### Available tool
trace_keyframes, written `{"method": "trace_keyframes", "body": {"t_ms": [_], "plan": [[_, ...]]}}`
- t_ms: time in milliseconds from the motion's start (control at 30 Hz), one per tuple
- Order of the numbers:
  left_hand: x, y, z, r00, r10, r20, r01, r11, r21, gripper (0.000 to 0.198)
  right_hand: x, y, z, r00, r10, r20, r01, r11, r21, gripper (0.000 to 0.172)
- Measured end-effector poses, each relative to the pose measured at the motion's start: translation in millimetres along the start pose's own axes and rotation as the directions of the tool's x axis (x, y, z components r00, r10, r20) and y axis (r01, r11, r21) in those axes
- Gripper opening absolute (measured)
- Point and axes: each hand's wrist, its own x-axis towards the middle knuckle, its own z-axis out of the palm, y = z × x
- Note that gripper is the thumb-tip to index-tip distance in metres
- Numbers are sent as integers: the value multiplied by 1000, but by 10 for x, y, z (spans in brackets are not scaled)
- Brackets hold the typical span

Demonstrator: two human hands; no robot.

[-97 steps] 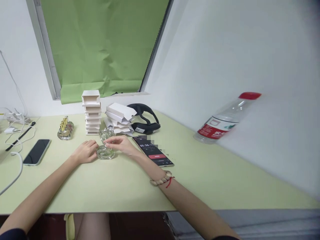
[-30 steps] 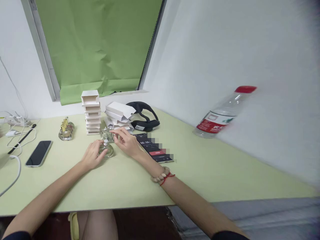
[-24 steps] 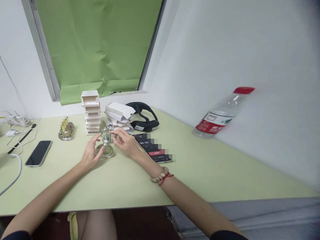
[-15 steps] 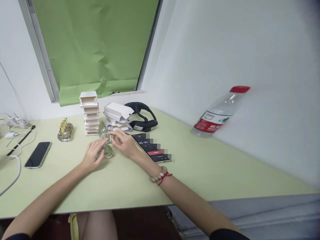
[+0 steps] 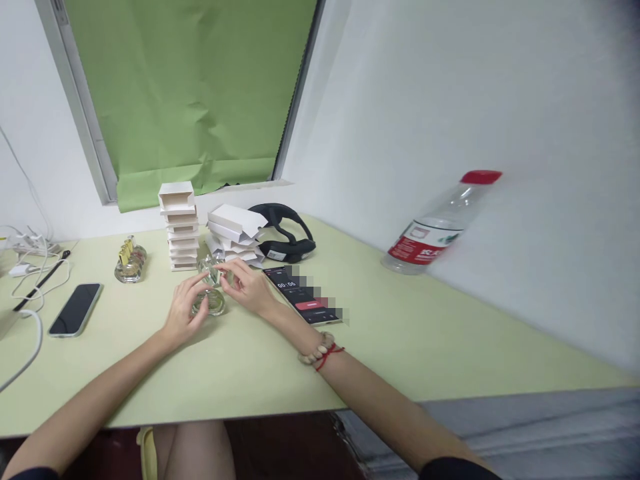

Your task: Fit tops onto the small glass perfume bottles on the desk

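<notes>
A clear, flat glass bottle [image 5: 216, 304] lies on the table between my hands. My left hand [image 5: 186, 312] is at its left side, thumb and fingers apart and curved over its edge. Just behind are more clear glass pieces [image 5: 206, 263], partly covered by my fingers. My right hand [image 5: 246, 287] reaches in from the right. Its thumb and index finger close on something small and clear that I cannot make out. A beaded bracelet and a red cord circle my right wrist.
Stacked white boxes [image 5: 180, 230] and a pile of white cartons [image 5: 236, 227] stand behind my hands, beside a black headset [image 5: 287, 250]. A phone with a timer [image 5: 300, 293] lies right. Gold-topped glass bottles [image 5: 131, 267], another phone [image 5: 76, 311] and cables are left; a plastic bottle [image 5: 425, 243] is right.
My left fingers have lifted and spread a little above the flat bottle. My right fingertips have shifted slightly left. The other objects stay in place.
</notes>
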Motion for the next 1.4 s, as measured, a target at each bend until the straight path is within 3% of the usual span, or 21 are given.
{"method": "trace_keyframes", "body": {"t_ms": [100,567,867,1100,1400], "plan": [[1,2,5,999,20,48,-22,999,31,29,2,-7,-4,1000,-7,3,7,1000,5,21],[-21,-44,6,993,97,71,-106,985,136,45,-6,-4,-19,999,22,33,-22,999,26,21],[-11,-31,5,986,128,111,-158,934,322,54,45,-62,-20,999,-26,-41,26,999,18,23],[-18,-38,-9,996,-66,-62,73,990,121,52,44,-78,-24,998,-22,-53,21,1000,-9,21],[22,0,-2,998,25,59,-29,997,69,41,42,-68,-27,999,-37,-34,37,999,-6,22]]}}
